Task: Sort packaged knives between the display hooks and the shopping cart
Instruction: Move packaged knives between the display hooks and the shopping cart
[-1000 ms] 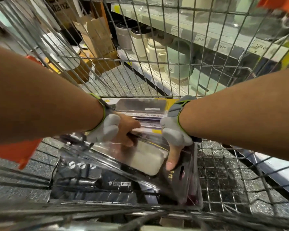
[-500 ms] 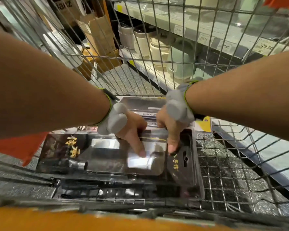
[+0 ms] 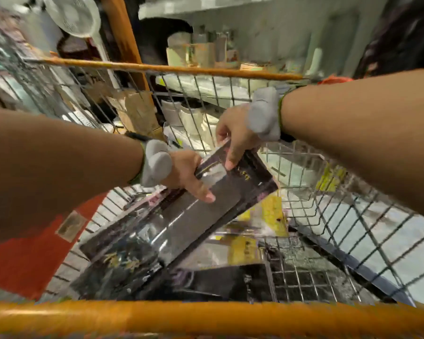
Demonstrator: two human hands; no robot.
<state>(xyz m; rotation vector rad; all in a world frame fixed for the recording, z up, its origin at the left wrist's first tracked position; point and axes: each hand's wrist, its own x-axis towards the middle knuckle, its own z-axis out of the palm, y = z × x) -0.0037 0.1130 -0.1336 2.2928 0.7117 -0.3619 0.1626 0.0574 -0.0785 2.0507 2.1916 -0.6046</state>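
A large knife in a clear blister pack with a dark card [image 3: 181, 221] is tilted up inside the wire shopping cart [image 3: 328, 216]. My left hand [image 3: 189, 174] grips the pack's left edge, thumb on top. My right hand [image 3: 233, 135] pinches its upper end. More packaged knives with yellow cards [image 3: 267, 216] and dark cards [image 3: 218, 282] lie on the cart floor under it. No display hooks are in sight.
The cart's orange handle [image 3: 206, 316] runs across the bottom, and an orange rim bar [image 3: 157, 68] crosses the far side. Beyond the wire stand store shelves with white jars [image 3: 181, 113], a cardboard box [image 3: 137, 111] and a white fan [image 3: 74, 13].
Both hands have lifted the top knife pack off the pile, raising its far end. The view has pulled back and now shows the cart's handle.
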